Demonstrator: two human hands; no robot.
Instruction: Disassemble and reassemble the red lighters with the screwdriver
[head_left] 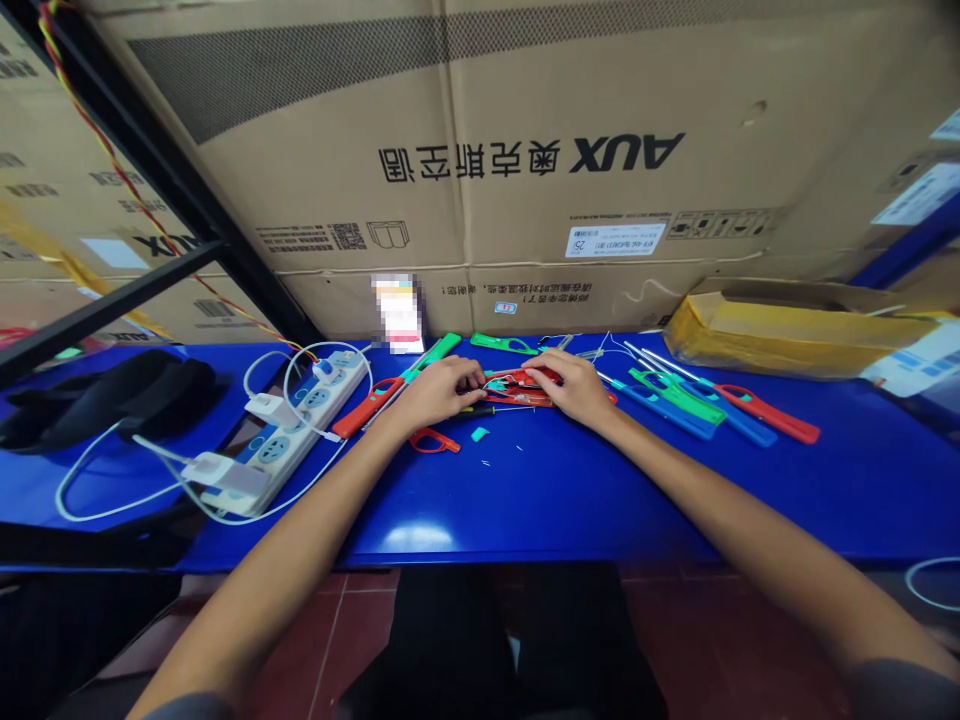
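Red lighter casing sits opened between your hands, toward the back of the table, pale wiring and teal parts showing inside it. From the left, the power strip holds white chargers in its sockets, off to your side, probably so the cables stay out of your way. Another red lighter lies by your left forearm. Your left hand bends its fingers at the casing's left end; whether they pinch a wire or merely steady the shell, I cannot tell. Just below lies a screwdriver, presumably kept within your reach. Your right hand grasps the casing's right end, likely to stop it shifting. Beyond it, blue lighters lie grouped, a green shell over them. Farthest right, the yellow carton's side wall hides its bottom from you
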